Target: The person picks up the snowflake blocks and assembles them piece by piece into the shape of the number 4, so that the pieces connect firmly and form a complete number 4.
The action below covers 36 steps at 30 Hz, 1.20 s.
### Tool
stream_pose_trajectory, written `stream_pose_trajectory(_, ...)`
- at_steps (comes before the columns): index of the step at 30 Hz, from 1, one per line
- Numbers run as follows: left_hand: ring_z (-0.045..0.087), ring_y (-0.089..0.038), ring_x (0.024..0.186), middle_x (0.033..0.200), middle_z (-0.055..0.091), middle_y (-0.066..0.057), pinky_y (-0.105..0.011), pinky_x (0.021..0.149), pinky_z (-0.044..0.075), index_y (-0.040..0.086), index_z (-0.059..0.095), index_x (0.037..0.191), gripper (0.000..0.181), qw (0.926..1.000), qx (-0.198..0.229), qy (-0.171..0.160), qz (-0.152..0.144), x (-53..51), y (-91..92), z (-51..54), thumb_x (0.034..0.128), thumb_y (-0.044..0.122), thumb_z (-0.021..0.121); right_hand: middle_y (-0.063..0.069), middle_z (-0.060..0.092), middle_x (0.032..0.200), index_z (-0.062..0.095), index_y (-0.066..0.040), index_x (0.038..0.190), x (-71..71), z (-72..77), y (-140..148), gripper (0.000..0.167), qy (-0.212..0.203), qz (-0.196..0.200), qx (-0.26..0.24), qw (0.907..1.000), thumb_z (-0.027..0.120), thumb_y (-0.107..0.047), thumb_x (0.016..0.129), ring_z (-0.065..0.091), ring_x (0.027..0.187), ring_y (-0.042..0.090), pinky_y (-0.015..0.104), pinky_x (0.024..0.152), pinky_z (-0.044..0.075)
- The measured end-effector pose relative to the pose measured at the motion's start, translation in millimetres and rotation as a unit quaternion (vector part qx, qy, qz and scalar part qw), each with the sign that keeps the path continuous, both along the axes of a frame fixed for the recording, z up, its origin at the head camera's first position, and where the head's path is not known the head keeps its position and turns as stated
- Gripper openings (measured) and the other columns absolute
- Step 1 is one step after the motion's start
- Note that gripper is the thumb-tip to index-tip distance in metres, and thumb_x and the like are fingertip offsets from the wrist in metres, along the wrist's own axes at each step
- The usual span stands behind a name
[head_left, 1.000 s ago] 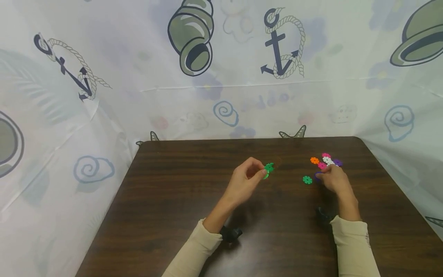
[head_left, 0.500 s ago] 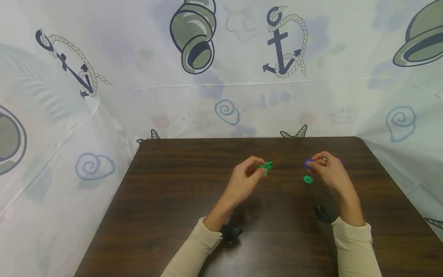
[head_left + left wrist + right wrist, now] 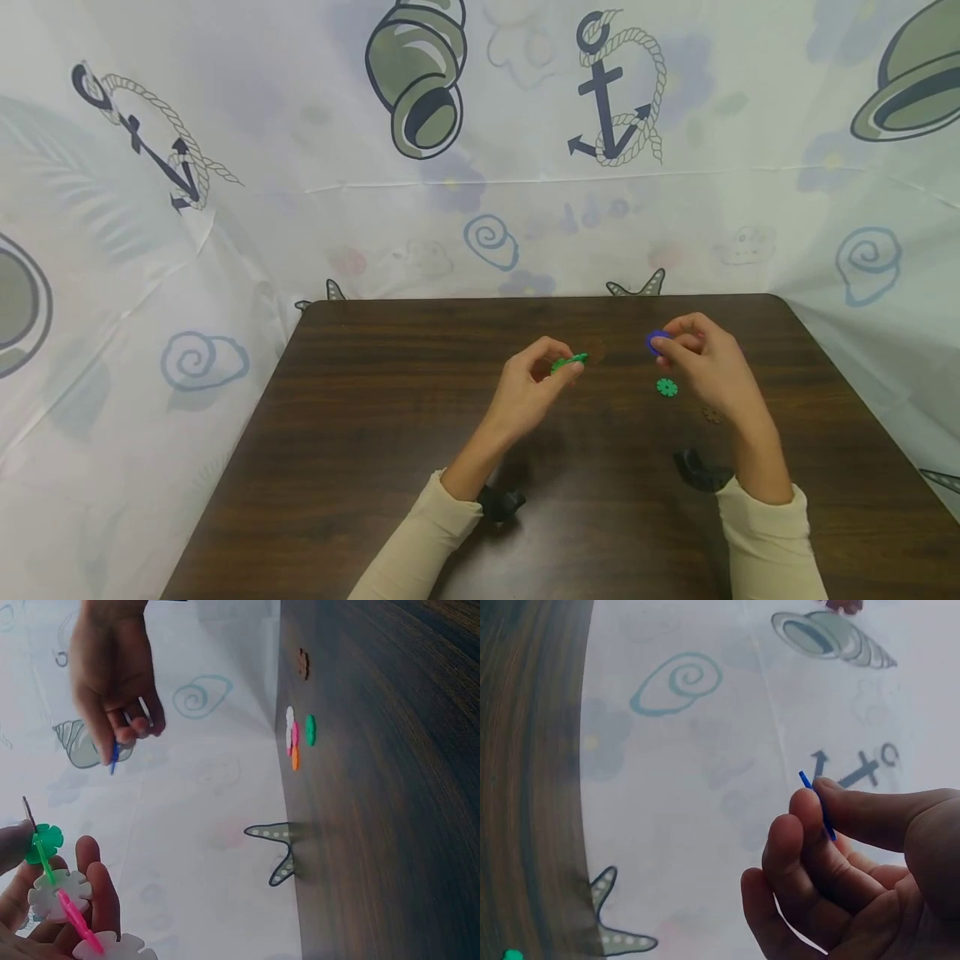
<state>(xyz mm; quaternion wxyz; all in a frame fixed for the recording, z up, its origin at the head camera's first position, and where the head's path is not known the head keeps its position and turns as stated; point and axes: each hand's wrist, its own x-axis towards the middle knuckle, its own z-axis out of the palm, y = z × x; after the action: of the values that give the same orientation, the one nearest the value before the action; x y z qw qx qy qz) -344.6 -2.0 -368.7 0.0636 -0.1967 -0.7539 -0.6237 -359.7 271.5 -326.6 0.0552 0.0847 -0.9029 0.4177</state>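
Note:
My left hand (image 3: pixel 528 383) pinches a chain of interlocking flower-shaped discs (image 3: pixel 64 894) above the table. In the left wrist view the chain runs through green, light green, white, pink and white pieces, with a thin brown piece (image 3: pixel 28 813) at its upper end. To the right, my right hand (image 3: pixel 708 367) holds a blue disc (image 3: pixel 819 806) between thumb and index finger, edge-on in the right wrist view. The blue disc is apart from the chain. Below it on the table lie a green disc (image 3: pixel 667 387) and a brown disc (image 3: pixel 712 415).
The dark wood table (image 3: pixel 375 417) ends at a white patterned cloth (image 3: pixel 525 125) behind it. White, pink and orange discs (image 3: pixel 293 739) lie grouped on the table, hidden behind my right hand in the head view. Dark straps (image 3: pixel 498 504) sit at the wrists.
My right hand has picked the blue disc off the table near the pile, raised it and brought it left toward the chain. My left hand stays nearly in place, the chain turned flatter.

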Motion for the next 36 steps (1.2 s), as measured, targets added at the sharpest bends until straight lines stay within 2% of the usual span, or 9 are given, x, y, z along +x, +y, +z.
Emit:
stream_pose_trajectory(2, 0.052, -0.017, 0.067, 0.092, 0.075, -0.011, -0.022, 0.058, 0.037, 0.020, 0.068, 0.101, 0.015, 1.0000, 0.001, -0.002, 0.001, -0.1, 0.2, 0.0, 0.0982, 0.034, 0.071, -0.006, 0.076, 0.083, 0.056, -0.007, 0.125, 3.5, 2.7, -4, 0.045, 0.012, 0.003, -0.005, 0.9999, 0.060, -0.046, 0.103, 0.071, 0.082, 0.011, 0.027, 0.077, 0.048)
stream_pose_trajectory(6, 0.063, -0.015, 0.073, 0.092, 0.076, -0.010, -0.021, 0.059, 0.041, 0.019, 0.069, 0.102, 0.013, 0.9999, 0.005, -0.008, -0.003, 0.3, 0.7, 0.4, 0.0986, 0.032, 0.071, -0.009, 0.074, 0.081, 0.058, -0.008, 0.125, 9.3, 5.9, -11, 0.039, 0.043, 0.010, -0.022, 0.9988, 0.062, -0.040, 0.103, 0.070, 0.077, 0.006, 0.020, 0.073, 0.055)
stream_pose_trajectory(9, 0.071, -0.015, 0.082, 0.095, 0.076, -0.010, -0.022, 0.064, 0.048, 0.017, 0.071, 0.104, 0.012, 0.9999, 0.010, -0.008, -0.008, 1.2, 0.8, 1.2, 0.0993, 0.029, 0.070, -0.010, 0.074, 0.083, 0.059, -0.008, 0.126, 12.9, 8.0, -16, 0.035, 0.065, 0.015, -0.030, 0.9973, 0.064, -0.034, 0.103, 0.070, 0.077, 0.003, 0.017, 0.073, 0.057)
stream_pose_trajectory(13, 0.074, -0.022, 0.088, 0.101, 0.073, -0.008, -0.025, 0.071, 0.055, 0.012, 0.073, 0.107, 0.015, 0.9999, 0.007, 0.008, -0.008, 2.0, 1.1, 1.9, 0.0994, 0.025, 0.070, -0.010, 0.073, 0.087, 0.059, -0.008, 0.130, 17.7, 11.0, -21, 0.032, 0.090, 0.020, -0.026, 0.9954, 0.063, -0.027, 0.104, 0.069, 0.079, 0.000, 0.014, 0.072, 0.056)
stream_pose_trajectory(18, 0.074, -0.021, 0.092, 0.104, 0.072, -0.003, -0.031, 0.077, 0.058, 0.011, 0.074, 0.107, 0.017, 0.9998, -0.005, 0.020, 0.000, 2.0, 1.1, 1.4, 0.0990, 0.025, 0.070, -0.004, 0.073, 0.092, 0.061, -0.010, 0.130, 25.4, 13.8, -28, 0.029, 0.127, 0.020, -0.019, 0.9915, 0.062, -0.023, 0.104, 0.069, 0.080, 0.002, 0.013, 0.072, 0.054)
stream_pose_trajectory(24, 0.070, -0.014, 0.085, 0.103, 0.072, -0.002, -0.031, 0.074, 0.056, 0.012, 0.074, 0.106, 0.017, 0.9995, -0.012, 0.027, 0.011, 1.7, 0.7, 2.0, 0.0991, 0.027, 0.069, 0.006, 0.075, 0.097, 0.064, -0.011, 0.130, 32.0, 15.9, -39, 0.028, 0.182, 0.026, -0.004, 0.9829, 0.064, -0.015, 0.103, 0.065, 0.082, -0.005, 0.005, 0.077, 0.049)
stream_pose_trajectory(29, 0.067, -0.007, 0.083, 0.100, 0.072, -0.001, -0.030, 0.076, 0.055, 0.011, 0.075, 0.104, 0.017, 0.9990, -0.017, 0.034, 0.021, 1.6, 1.0, 2.1, 0.0981, 0.026, 0.070, 0.007, 0.075, 0.095, 0.065, -0.010, 0.129, 31.4, 12.6, -46, 0.028, 0.208, 0.039, 0.007, 0.9773, 0.065, -0.007, 0.101, 0.062, 0.079, -0.007, 0.008, 0.069, 0.050)
stream_pose_trajectory(36, 0.066, -0.006, 0.086, 0.099, 0.072, 0.001, -0.026, 0.080, 0.055, 0.012, 0.075, 0.101, 0.015, 0.9990, -0.021, 0.034, 0.019, 0.9, 1.5, 1.9, 0.0985, 0.026, 0.070, 0.006, 0.073, 0.089, 0.069, -0.009, 0.123, 30.4, 9.9, -52, 0.027, 0.239, 0.062, 0.007, 0.9690, 0.065, 0.001, 0.098, 0.064, 0.073, 0.005, 0.012, 0.063, 0.049)
